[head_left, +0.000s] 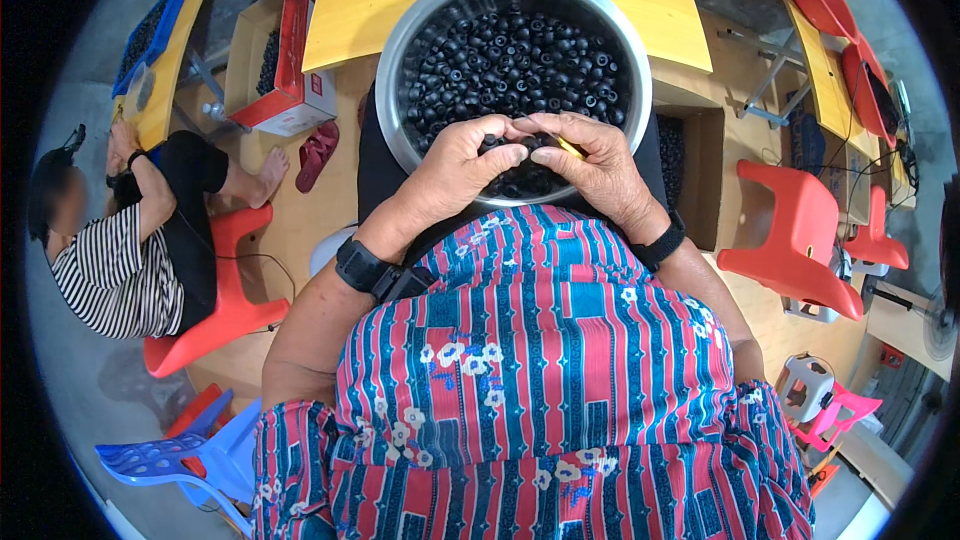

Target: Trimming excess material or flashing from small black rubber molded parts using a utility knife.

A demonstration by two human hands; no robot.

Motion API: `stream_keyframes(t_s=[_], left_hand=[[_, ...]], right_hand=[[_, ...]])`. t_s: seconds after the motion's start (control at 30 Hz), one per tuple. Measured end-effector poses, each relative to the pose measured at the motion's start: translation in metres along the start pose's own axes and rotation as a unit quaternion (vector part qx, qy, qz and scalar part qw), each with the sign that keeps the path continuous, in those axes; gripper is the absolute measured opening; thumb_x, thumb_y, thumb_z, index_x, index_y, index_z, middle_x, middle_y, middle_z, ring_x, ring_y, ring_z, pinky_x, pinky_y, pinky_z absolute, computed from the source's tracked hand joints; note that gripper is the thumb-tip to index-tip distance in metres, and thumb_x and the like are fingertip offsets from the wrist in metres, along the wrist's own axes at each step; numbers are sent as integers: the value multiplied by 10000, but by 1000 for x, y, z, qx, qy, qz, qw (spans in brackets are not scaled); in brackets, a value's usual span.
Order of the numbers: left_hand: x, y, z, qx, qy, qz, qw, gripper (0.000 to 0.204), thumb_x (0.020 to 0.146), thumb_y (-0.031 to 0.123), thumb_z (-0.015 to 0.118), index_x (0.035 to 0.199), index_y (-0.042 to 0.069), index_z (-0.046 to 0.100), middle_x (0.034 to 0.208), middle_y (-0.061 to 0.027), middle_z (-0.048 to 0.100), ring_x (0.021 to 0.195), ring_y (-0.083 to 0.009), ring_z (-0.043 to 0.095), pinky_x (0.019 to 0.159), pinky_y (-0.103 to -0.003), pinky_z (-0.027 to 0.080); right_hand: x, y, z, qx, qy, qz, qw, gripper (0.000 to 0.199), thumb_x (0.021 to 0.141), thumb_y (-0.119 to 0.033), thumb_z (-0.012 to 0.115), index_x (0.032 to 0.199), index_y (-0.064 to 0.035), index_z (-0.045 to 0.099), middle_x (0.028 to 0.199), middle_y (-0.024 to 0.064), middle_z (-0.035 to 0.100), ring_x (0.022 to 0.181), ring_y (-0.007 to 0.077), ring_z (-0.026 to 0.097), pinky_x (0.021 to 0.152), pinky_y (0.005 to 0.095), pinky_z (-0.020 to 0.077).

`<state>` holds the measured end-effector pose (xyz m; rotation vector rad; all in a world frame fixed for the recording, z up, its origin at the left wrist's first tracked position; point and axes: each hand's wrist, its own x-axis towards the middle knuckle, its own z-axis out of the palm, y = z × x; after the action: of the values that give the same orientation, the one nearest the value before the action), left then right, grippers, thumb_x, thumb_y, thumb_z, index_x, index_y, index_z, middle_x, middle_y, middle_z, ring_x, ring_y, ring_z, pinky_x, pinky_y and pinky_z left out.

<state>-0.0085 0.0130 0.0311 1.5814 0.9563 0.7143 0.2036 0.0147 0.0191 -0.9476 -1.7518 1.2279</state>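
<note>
A wide metal bowl (640,70) in front of me is filled with small black round parts (520,50), several showing a hole in the middle. Both hands meet over its near rim. My left hand (462,162) is closed, thumb and fingers pinching a small black part (490,143). Closed as well, my right hand (608,168) touches it at the fingertips and grips a thin yellow piece (570,147), perhaps a tool handle; the rest of it is hidden by the fingers. More black parts lie just under the thumbs.
A yellow table (350,10) stands beyond the bowl. Open cartons (705,170) (255,50) with black parts flank it. At the left a person (130,260) sits on a red stool (235,270) by another table. Red stools (790,230) stand to the right, a blue chair (215,455) lower left.
</note>
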Motion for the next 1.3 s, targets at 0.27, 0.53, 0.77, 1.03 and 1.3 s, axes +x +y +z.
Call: stream_keyframes(t_s=[0.27, 0.53, 0.77, 1.03, 1.3], left_hand=[[-5, -8, 13, -348, -1, -152, 925, 255, 1014, 258, 546, 1109, 23, 569, 750, 68, 425, 602, -12, 327, 517, -174, 291], [-7, -14, 15, -413, -14, -127, 902, 219, 1031, 245, 505, 1134, 53, 526, 861, 21, 471, 676, -28, 375, 541, -165, 315], [-10, -16, 15, -415, 4, -86, 906, 241, 1033, 248, 493, 1167, 51, 528, 882, -1, 486, 685, -37, 391, 554, -169, 329], [-12, -17, 13, -393, -3, -83, 916, 254, 1025, 256, 512, 1169, 48, 534, 853, 8, 477, 675, -31, 381, 549, -164, 325], [-12, -13, 13, -365, 0, -83, 927, 255, 1020, 269, 526, 1153, 52, 545, 843, 20, 467, 674, -24, 369, 550, -158, 310]], right_hand=[[1, -9, 0, -57, 12, -6, 998, 292, 803, -44, 745, 1091, -35, 696, 958, 62, 686, 865, 143, 620, 792, 273, 492], [0, -22, 3, -105, 76, -42, 991, 234, 798, -94, 741, 1012, -23, 676, 894, 115, 673, 802, 242, 651, 732, 317, 501], [-3, -17, -1, -198, 18, -72, 977, 194, 863, -233, 690, 938, -58, 650, 790, 114, 601, 727, 310, 617, 643, 379, 484], [-3, -23, 0, -240, 9, -75, 968, 185, 851, -234, 700, 936, -75, 659, 777, 102, 598, 711, 303, 623, 615, 390, 488], [-4, -22, 0, -243, 13, -74, 967, 182, 850, -236, 700, 936, -81, 661, 775, 99, 598, 707, 305, 626, 612, 395, 492]])
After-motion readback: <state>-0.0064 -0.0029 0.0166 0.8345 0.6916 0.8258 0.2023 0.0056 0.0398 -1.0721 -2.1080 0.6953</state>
